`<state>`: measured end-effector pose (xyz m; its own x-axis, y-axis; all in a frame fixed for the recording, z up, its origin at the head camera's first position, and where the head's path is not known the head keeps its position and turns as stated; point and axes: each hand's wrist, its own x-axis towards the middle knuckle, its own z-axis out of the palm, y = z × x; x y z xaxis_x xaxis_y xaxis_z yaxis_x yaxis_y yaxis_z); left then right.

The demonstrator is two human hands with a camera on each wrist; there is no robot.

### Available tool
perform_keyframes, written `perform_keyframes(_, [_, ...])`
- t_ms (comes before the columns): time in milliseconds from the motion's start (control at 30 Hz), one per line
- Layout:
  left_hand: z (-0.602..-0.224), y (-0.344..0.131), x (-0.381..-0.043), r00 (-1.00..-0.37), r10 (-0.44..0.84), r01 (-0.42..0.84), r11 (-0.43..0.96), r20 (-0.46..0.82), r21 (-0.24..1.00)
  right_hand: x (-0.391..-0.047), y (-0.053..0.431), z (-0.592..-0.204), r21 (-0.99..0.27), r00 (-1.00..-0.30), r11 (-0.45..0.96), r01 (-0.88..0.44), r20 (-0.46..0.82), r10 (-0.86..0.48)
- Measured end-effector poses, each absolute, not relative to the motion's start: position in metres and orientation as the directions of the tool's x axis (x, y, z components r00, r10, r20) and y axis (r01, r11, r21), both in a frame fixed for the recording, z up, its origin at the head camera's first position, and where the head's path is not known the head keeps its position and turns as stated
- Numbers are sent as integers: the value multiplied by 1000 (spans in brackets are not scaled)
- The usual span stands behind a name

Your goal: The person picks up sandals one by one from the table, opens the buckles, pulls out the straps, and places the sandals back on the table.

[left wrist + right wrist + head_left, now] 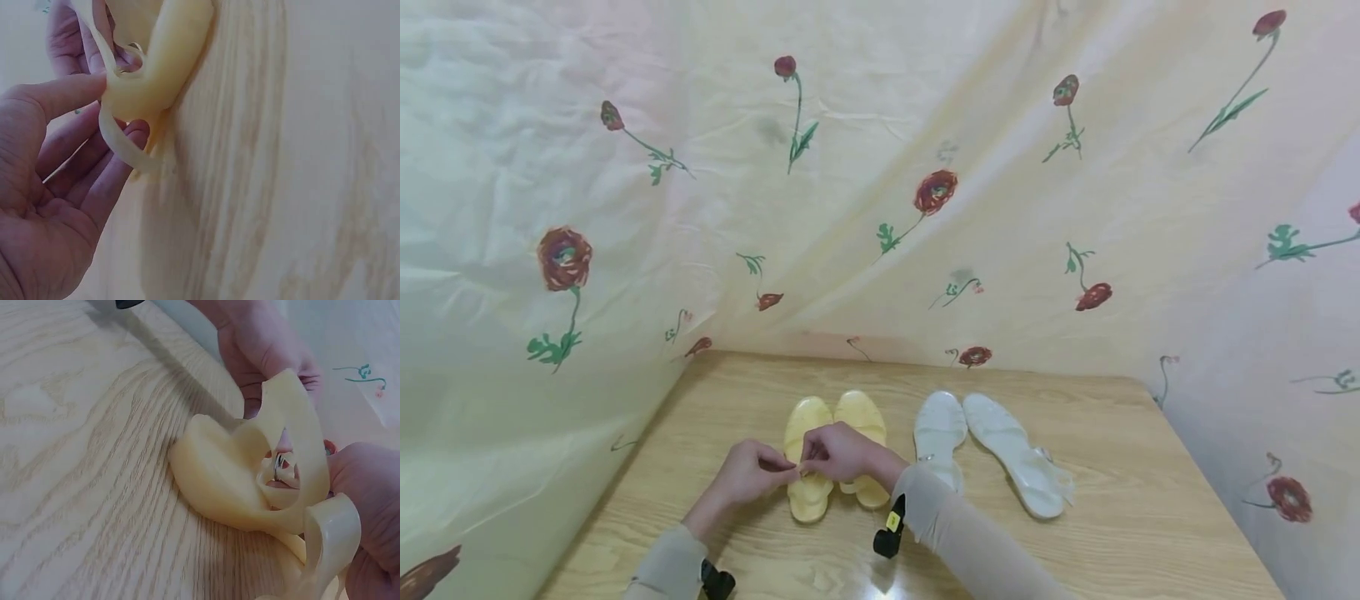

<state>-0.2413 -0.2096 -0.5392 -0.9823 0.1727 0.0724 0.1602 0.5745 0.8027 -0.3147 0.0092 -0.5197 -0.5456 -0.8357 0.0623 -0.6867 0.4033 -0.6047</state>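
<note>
A pair of yellow jelly sandals lies on the wooden tabletop, toes away from me. Over the left yellow sandal (808,504) my two hands meet. My left hand (741,477) pinches the ankle strap (122,142) from the left between thumb and fingers. From the right, my right hand (844,450) pinches the strap by the small metal buckle (279,466), its fingertips partly hidden behind the sandal in the right wrist view. The right yellow sandal (862,414) lies beside it, partly under my right hand and wrist.
To the right lie two white jelly sandals: one (940,423) near my right sleeve, the other (1026,471) angled outward with its strap standing up. Flower-printed cloth (850,208) hangs behind and beside the wooden tabletop (1120,517).
</note>
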Motion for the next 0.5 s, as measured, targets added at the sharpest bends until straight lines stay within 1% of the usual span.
perform_keyframes(200, [-542, -210, -242, -987, 156, 127, 549, 48, 826, -312, 10, -515, -614, -575, 423, -666, 62, -816])
perform_keyframes(367, [-542, -212, -239, -985, 162, 141, 528, 64, 838, -308, 7, -511, -657, -570, 407, -634, 42, -821])
perform_keyframes(500, [-543, -212, -238, -985, 160, 140, 527, 64, 838, -308, 7, -513, -659, -569, 403, -635, 46, -821])
